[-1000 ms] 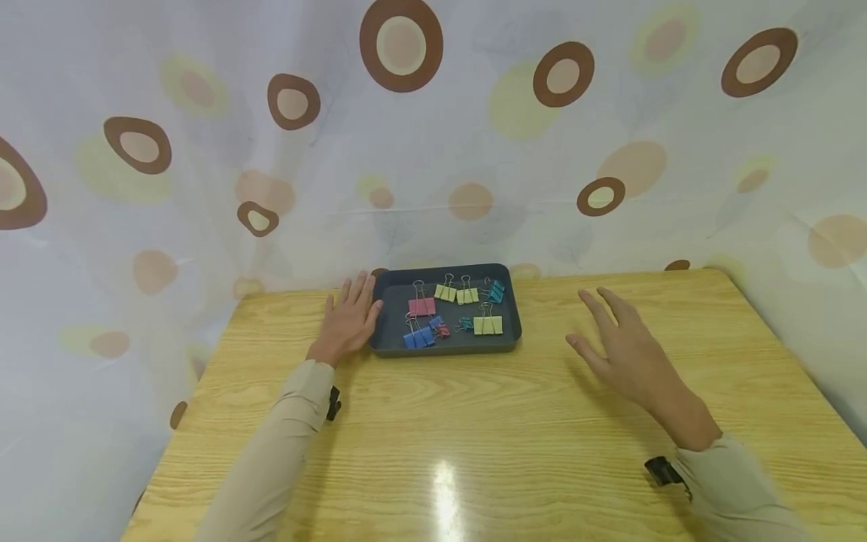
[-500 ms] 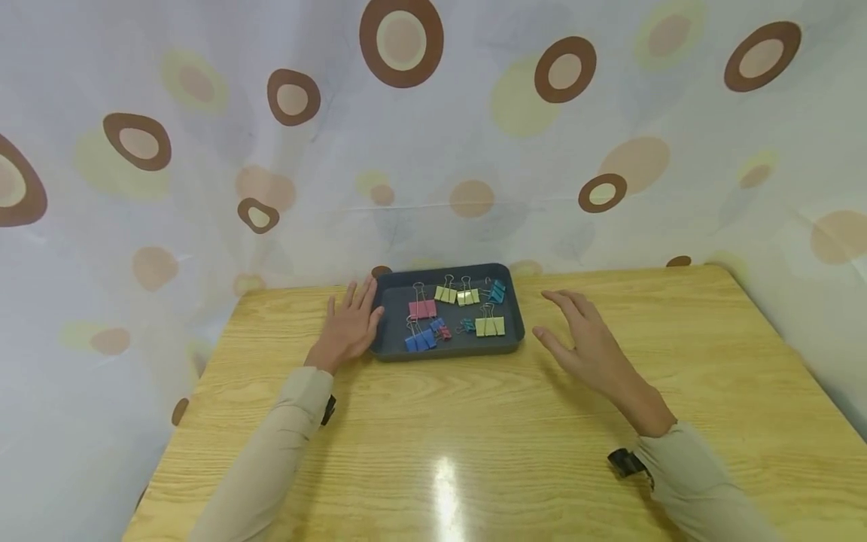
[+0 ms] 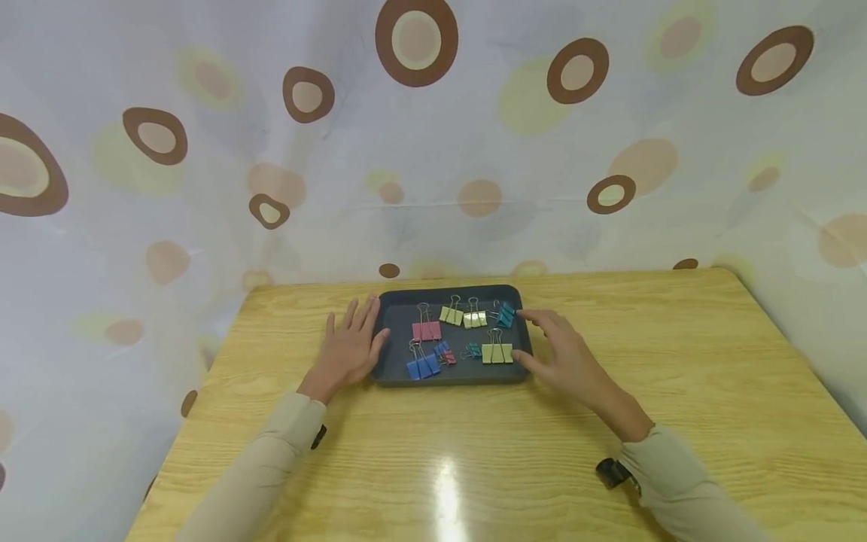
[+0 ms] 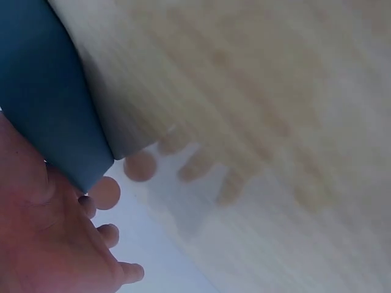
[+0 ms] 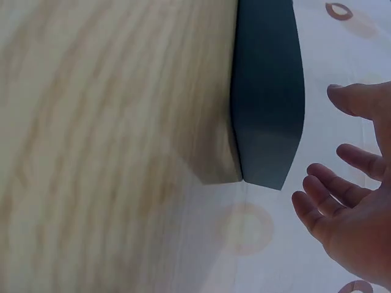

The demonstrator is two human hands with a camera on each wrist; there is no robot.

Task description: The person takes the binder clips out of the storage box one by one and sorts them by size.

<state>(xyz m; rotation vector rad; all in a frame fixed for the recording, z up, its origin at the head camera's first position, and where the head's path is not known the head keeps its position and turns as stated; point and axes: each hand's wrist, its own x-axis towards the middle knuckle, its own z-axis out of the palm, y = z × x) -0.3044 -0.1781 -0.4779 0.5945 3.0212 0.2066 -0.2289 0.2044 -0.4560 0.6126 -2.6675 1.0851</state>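
Note:
A dark grey tray [image 3: 447, 381] holds several binder clips, among them a pink clip [image 3: 427, 332], a blue clip [image 3: 423, 367], a teal clip [image 3: 505, 315] and a yellow clip [image 3: 497, 354]. Along the tray's left side lies my left hand [image 3: 344, 352], its fingers straight and its thumb by the rim; in the left wrist view this hand [image 4: 49, 238] meets the tray wall [image 4: 55, 91]. My right hand [image 3: 569, 365] is at the tray's right end with thumb and fingers spread. The right wrist view shows a gap between that hand [image 5: 360, 213] and the tray wall [image 5: 269, 91].
The tray is over a wood-grain table [image 3: 379, 467], close to its back edge. Behind it hangs a white sheet [image 3: 420, 150] printed with brown and yellow rounded shapes. A black strap device [image 3: 612, 473] sits by the right cuff.
My right hand has moved left, up to the tray's right end. The tray and my left hand sit lower in the head view, and the view itself has shifted a little.

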